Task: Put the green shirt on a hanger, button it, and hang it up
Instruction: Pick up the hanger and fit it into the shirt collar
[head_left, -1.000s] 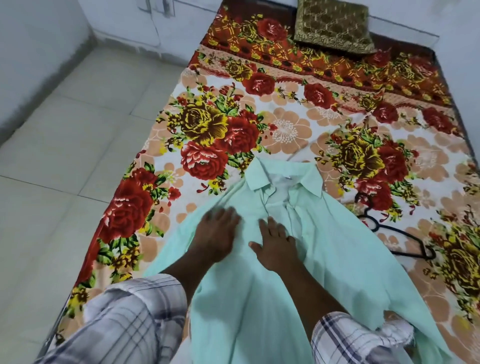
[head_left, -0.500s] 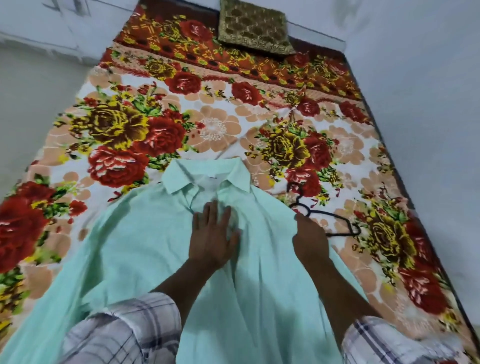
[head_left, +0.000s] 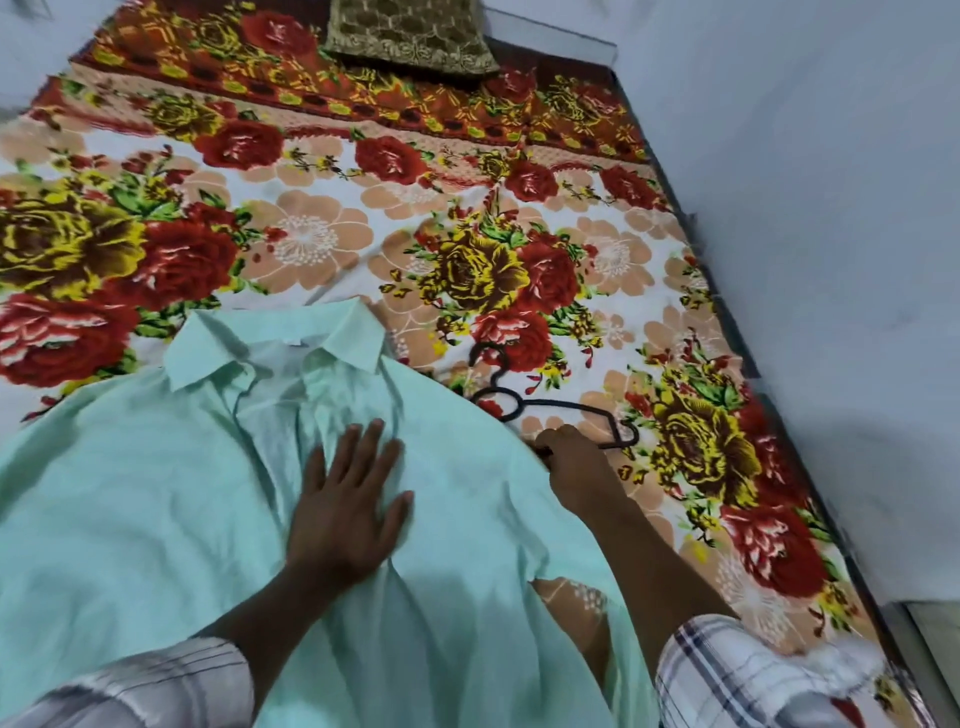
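Hands: left (head_left: 348, 512) flat on soft shirt (head_left: 156, 493), right (head_left: 574, 462) gripping thin black hanger (head_left: 576, 404).

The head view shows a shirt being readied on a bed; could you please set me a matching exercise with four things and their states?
Things:
1. left hand
2. right hand
3. green shirt
4. cushion

States:
A. lies spread out, collar away from the person
B. closed around the black hanger
C. rests at the far end of the bed
D. pressed flat, fingers spread, on fabric

Pairs: 1-D, 2-B, 3-A, 4-C
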